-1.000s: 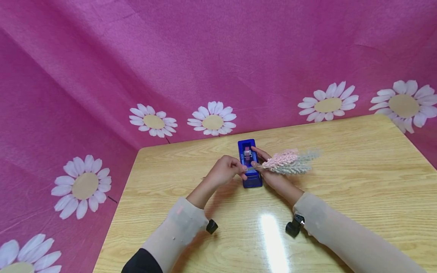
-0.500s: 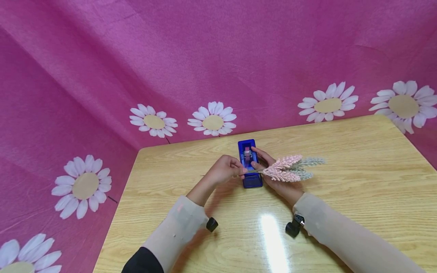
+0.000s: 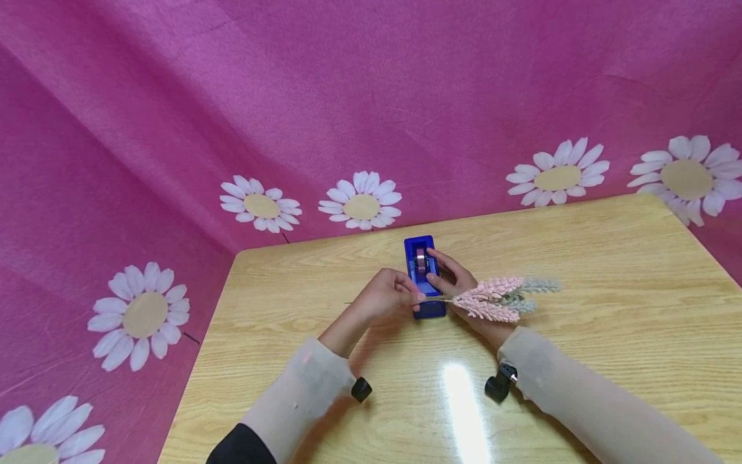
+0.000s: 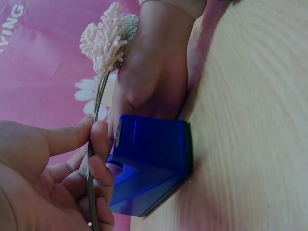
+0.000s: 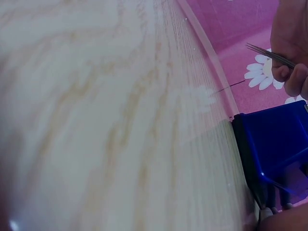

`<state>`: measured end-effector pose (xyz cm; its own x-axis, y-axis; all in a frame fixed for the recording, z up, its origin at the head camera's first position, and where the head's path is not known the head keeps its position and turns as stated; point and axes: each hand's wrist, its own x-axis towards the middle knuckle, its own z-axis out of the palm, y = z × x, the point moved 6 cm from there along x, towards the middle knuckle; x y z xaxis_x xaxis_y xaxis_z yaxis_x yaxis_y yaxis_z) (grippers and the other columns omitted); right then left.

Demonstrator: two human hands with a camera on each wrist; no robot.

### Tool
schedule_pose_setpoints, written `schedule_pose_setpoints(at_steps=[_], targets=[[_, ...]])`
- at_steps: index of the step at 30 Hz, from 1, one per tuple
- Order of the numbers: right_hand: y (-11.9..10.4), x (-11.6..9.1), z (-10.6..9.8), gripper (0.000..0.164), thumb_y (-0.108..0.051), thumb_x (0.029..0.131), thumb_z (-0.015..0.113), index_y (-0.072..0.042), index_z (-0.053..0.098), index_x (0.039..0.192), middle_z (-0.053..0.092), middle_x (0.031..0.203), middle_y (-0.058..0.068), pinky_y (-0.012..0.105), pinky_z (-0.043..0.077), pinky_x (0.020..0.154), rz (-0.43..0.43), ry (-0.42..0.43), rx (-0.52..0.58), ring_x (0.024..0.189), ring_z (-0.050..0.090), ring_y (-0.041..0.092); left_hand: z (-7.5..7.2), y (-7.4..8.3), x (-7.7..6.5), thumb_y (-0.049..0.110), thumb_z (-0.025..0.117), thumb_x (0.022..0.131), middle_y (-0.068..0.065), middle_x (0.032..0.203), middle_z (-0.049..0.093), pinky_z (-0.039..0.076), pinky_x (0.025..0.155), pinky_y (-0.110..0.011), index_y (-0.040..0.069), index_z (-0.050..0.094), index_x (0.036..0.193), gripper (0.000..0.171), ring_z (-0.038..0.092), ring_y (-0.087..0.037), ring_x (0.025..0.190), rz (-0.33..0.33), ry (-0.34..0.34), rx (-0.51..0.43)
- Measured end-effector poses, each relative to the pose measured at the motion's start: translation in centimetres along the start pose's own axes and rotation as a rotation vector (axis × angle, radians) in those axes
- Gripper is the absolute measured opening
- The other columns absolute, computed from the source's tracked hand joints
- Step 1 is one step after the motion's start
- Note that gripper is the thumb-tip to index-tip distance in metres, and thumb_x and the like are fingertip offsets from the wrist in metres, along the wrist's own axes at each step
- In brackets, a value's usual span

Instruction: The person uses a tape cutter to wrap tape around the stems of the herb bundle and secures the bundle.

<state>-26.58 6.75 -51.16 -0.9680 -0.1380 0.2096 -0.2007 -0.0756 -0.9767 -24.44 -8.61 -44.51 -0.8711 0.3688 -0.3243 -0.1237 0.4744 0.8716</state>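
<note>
Fingers (image 4: 98,137) of the left hand (image 3: 387,298) pinch a bunch of artificial flowers with thin green-brown stems and fluffy pink and grey-green plumes (image 3: 493,299), the thumb pressing the stems against the index finger. Below that hand, a beige sleeve (image 3: 307,380) with a black section (image 3: 242,444) runs toward the lower left, a small black device (image 3: 361,389) at the wrist. The loose stem ends (image 5: 262,49) poke out behind the hand, as the right wrist view shows.

Next comes a glossy blue plastic tape dispenser (image 3: 425,283), upright on the pale wood-grain counter (image 3: 614,283), with a roll of tape (image 3: 420,260) in its far half. The stems cross above its near end. The right hand (image 3: 455,283) grasps the dispenser from its right side, thumb and index finger at the rim. Farther right, the plumes hang above the right wrist; whether they touch it, I cannot tell. Along the back stands a magenta cloth (image 3: 371,96) printed with white daisies.
</note>
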Motion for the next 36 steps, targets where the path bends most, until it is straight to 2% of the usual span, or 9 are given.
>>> schedule_pose_setpoints(at_steps=[4,9,11,16,21,25,30,32,36], targets=[[0.5,0.1,-0.2,0.057,-0.005,0.101,0.063,-0.004,0.044,0.155,0.043,0.158,0.023,0.028,0.039,0.114,0.052,-0.013,-0.037,0.143,0.043,0.039,0.4,0.0,-0.6,0.009,0.074,0.096,-0.007,0.072,0.072,0.045,0.059,-0.026,0.0,0.07,0.088,0.013,0.071,-0.028,0.077,-0.021,0.004,-0.014],[0.5,0.2,-0.2,0.058,-0.007,0.103,0.062,-0.007,0.042,0.157,0.042,0.159,0.023,0.041,0.04,0.115,0.101,-0.028,-0.062,0.144,0.043,0.038,0.9,-0.4,-1.2,0.01,0.074,0.096,-0.018,0.079,0.074,0.033,0.05,-0.023,0.001,0.07,0.086,0.014,0.052,-0.014,0.06,-0.04,0.019,-0.006],[0.4,0.1,-0.1,0.058,-0.005,0.102,0.061,-0.007,0.042,0.157,0.045,0.155,0.027,0.037,0.046,0.109,0.1,-0.034,-0.047,0.141,0.046,0.041,1.1,-0.6,-1.5,0.011,0.074,0.096,-0.023,0.085,0.074,0.035,0.051,-0.023,0.002,0.071,0.085,0.015,0.051,-0.014,0.06,-0.042,0.023,0.002],[0.4,0.1,0.0,0.058,-0.002,0.103,0.059,-0.004,0.04,0.157,0.049,0.149,0.032,0.022,0.054,0.093,0.085,-0.043,-0.004,0.134,0.05,0.044,1.4,-1.0,-1.8,0.011,0.073,0.097,-0.027,0.089,0.073,0.047,0.06,-0.027,0.002,0.071,0.086,0.015,0.062,-0.021,0.067,-0.028,0.012,0.0],[0.5,0.1,0.1,0.058,-0.001,0.102,0.059,-0.004,0.04,0.157,0.049,0.15,0.031,0.019,0.052,0.091,0.092,-0.035,0.017,0.136,0.049,0.043,1.6,-1.3,-1.7,0.012,0.071,0.098,-0.028,0.085,0.071,0.046,0.062,-0.029,-0.004,0.072,0.09,0.018,0.059,-0.019,0.067,0.003,-0.02,-0.011],[0.6,0.1,0.0,0.058,-0.001,0.101,0.06,-0.003,0.041,0.156,0.049,0.15,0.03,0.017,0.051,0.094,0.079,-0.018,0.027,0.133,0.053,0.03,1.6,-1.5,-1.7,0.016,0.066,0.102,-0.028,0.087,0.073,0.044,0.062,-0.027,-0.009,0.073,0.095,0.027,0.059,-0.019,0.068,0.004,-0.012,-0.043],[0.7,0.1,0.0,0.057,0.001,0.101,0.061,0.0,0.042,0.155,0.05,0.149,0.03,0.019,0.053,0.093,0.058,-0.007,0.058,0.12,0.058,0.007,1.4,-1.8,-1.7,0.023,0.061,0.106,-0.025,0.084,0.075,0.037,0.055,-0.023,-0.007,0.074,0.09,0.036,0.056,-0.018,0.064,-0.004,0.058,-0.054],[0.7,0.2,0.0,0.057,0.0,0.101,0.061,-0.001,0.042,0.155,0.05,0.149,0.03,0.019,0.052,0.093,0.056,-0.007,0.052,0.122,0.058,0.011,1.4,-1.7,-1.7,0.022,0.065,0.104,-0.024,0.081,0.075,0.035,0.052,-0.022,-0.004,0.073,0.084,0.034,0.053,-0.016,0.06,-0.002,0.09,-0.034],[0.7,0.1,0.0,0.058,-0.002,0.101,0.06,-0.004,0.042,0.156,0.049,0.15,0.028,0.019,0.052,0.094,0.073,-0.025,0.042,0.132,0.054,0.031,1.5,-1.8,-1.7,0.018,0.072,0.099,-0.024,0.079,0.074,0.032,0.049,-0.021,0.002,0.07,0.075,0.029,0.049,-0.012,0.054,-0.002,0.136,-0.007]])
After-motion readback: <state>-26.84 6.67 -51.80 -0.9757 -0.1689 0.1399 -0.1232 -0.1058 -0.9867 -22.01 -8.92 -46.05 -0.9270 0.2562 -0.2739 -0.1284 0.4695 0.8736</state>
